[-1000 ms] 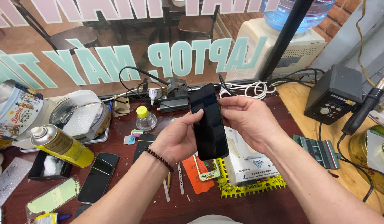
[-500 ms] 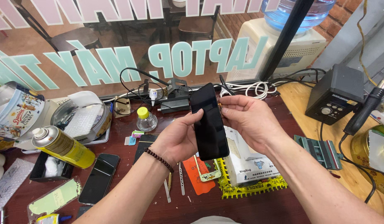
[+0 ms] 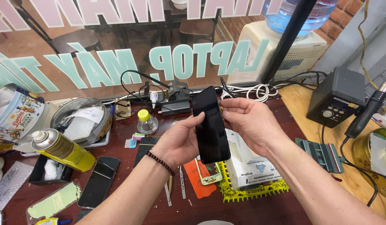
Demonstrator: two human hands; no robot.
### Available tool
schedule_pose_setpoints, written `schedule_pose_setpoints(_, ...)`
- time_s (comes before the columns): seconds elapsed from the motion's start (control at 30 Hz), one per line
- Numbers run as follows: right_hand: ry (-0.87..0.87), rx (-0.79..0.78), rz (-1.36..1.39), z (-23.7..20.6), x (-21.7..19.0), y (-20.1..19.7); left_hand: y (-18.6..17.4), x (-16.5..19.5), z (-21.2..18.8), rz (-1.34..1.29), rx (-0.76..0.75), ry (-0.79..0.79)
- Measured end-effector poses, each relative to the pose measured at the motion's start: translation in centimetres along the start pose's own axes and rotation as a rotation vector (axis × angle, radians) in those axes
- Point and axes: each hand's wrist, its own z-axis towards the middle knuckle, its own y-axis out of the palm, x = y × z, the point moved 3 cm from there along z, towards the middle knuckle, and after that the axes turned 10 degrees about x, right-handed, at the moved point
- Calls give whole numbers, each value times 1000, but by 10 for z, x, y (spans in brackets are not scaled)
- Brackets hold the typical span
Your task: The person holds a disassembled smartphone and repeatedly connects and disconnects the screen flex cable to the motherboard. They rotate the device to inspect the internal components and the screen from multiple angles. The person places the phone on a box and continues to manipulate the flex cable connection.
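Both hands grip a black smartphone (image 3: 210, 125), held upright above the dark red workbench (image 3: 259, 204) with its dark screen toward the camera. The left hand (image 3: 178, 141) closes around the phone's left edge, thumb pressed on the upper left rim, a beaded bracelet (image 3: 159, 161) on its wrist. The right hand (image 3: 251, 123) pinches the phone's upper right edge with its fingertips, fingers curled together.

Below the phone lie an orange card (image 3: 197, 183), a pale phone frame (image 3: 209, 177) and a white packet (image 3: 253, 168) on a yellow mat (image 3: 259, 189). Left of the phone stand a small clear bottle with a yellow cap (image 3: 146, 121) and a round tin (image 3: 80, 121); farther left lies a yellow spray can (image 3: 63, 149), with another dark phone (image 3: 99, 181) just below it. Right of the phone, well apart, sits a black soldering station (image 3: 337, 102) with its handpiece (image 3: 366, 110) beside it. Behind the phone, a tangle of cables (image 3: 251, 91) runs along the window.
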Motion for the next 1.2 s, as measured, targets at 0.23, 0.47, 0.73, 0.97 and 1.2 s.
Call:
schedule_pose_setpoints(0.23, -2, 11, -10, 0, 0, 0, -2, -1, 3, -20, 9, -30)
schedule_pose_setpoints(0.47, -3, 29, -3, 2, 5, -4, -4, -5, 6, -19, 7, -36)
schedule_pose_setpoints(0.73, -10, 29, 2, 3, 9, -6, -5, -7, 8, -26, -13, -58)
schedule_pose_setpoints(0.97, -24, 30, -63, 7, 8, -3, -5, -4, 8, -6, 21, -48)
schedule_pose_setpoints(1.2, -6, 8, -21, 11, 12, -3, -7, -6, 10, -16, 15, -78)
